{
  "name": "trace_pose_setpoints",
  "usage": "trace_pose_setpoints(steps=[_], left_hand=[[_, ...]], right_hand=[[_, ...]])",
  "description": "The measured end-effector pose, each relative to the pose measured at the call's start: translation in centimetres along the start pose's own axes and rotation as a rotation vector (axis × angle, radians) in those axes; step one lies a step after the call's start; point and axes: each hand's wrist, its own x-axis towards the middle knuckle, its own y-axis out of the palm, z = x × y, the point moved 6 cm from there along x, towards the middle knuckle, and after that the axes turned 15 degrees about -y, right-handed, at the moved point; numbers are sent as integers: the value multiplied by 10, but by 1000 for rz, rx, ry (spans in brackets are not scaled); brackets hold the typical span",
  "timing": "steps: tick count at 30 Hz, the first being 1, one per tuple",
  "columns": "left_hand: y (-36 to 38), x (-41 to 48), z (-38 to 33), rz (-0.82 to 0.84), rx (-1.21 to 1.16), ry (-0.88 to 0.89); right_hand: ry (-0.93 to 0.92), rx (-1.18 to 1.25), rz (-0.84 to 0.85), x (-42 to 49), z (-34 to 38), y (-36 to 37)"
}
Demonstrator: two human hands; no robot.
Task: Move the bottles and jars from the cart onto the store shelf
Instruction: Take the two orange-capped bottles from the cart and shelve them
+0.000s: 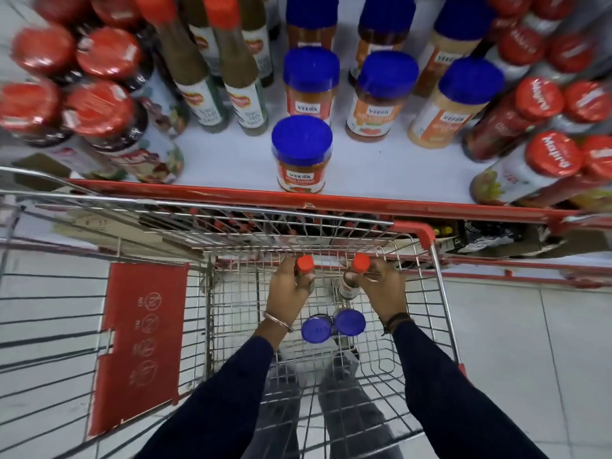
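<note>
Both my hands reach down into the wire cart (pixel 427 293). My left hand (pixel 288 289) is wrapped around a red-capped sauce bottle (pixel 305 265). My right hand (pixel 381 286) grips a second red-capped sauce bottle (pixel 354 276). Two blue-lidded jars (pixel 317 329) (pixel 349 322) stand on the cart floor between my wrists. Above the cart runs the white store shelf (pixel 231 164) with a red front edge. On it stand blue-lidded jars, one (pixel 302 154) at the front, and green chilli sauce bottles (pixel 238 67) with red caps.
Red-lidded jars (pixel 99 114) crowd the shelf's left side and red-capped bottles (pixel 536 107) lean at its right. The cart's red child-seat flap (pixel 142 342) lies at the left. A lower shelf with dark bottles (pixel 298 226) shows behind the cart rim. White floor tiles (pixel 530 342) lie to the right.
</note>
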Motion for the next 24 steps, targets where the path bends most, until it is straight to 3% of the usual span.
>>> trace_pose_setpoints(steps=[6,14,24], left_hand=[[-72,-53,-37,-63,-55,76],[-165,-102,-73,-199,-191,160],[-275,-109,-150,-385,-388,358]], right_hand=[[-144,-29,18,-32,89,-24],[-294,116,-63,-65,194,-41],[-549,188,-188,-42,329,-43]])
